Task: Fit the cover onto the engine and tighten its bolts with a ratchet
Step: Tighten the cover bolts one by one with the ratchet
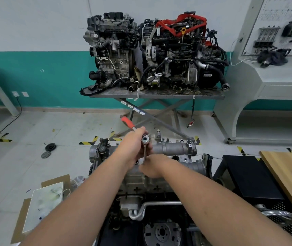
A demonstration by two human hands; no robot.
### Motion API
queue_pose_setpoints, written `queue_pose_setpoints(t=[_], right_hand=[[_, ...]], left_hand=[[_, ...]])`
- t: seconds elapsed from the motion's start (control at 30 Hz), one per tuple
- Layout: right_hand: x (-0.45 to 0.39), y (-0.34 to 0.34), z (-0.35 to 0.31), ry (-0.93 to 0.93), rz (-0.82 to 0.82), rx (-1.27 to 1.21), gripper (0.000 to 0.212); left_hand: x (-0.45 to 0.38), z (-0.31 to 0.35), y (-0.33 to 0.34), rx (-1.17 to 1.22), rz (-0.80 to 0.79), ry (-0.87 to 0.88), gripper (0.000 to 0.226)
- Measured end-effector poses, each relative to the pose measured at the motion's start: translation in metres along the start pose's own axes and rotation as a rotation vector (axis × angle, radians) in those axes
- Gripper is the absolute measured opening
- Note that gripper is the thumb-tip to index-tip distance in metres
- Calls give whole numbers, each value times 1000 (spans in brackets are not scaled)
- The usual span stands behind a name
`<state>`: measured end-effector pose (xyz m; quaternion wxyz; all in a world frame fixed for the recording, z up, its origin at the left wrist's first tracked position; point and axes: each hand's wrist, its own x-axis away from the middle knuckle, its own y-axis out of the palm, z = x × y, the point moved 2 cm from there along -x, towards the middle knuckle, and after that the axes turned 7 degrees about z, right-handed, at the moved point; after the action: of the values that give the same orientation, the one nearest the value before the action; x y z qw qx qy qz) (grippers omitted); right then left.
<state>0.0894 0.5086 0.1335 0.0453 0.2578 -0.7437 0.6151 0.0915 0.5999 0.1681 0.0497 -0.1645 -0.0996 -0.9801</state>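
Two bare forearms come up from the bottom edge, one from each side. No sleeves on either one: both are uncovered from the frame edge to the wrist. Left hand (132,144) and right hand (153,166) are both bare, no gloves. Wrists carry no watch, strap or band that shows. No rings visible on the fingers that show. Rest of the person is out of view.
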Motion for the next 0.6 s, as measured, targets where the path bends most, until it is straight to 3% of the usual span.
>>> queue_pose_setpoints(t=[0.2,0.33,0.47,0.53,0.6], right_hand=[[3,5,6,-20,57,-8,32],[-2,10,10,37,64,-47,42],[-5,15,9,52,76,-20,49],[-5,13,7,54,92,-41,42],[-2,11,1,44,93,-15,37]], left_hand=[[6,30,4,-647,-225,17,30],[10,40,13,-947,-303,117,17],[15,47,20,-1484,-435,498,28],[18,43,18,-1686,-352,729,36],[20,35,8,-1711,-166,978,36]])
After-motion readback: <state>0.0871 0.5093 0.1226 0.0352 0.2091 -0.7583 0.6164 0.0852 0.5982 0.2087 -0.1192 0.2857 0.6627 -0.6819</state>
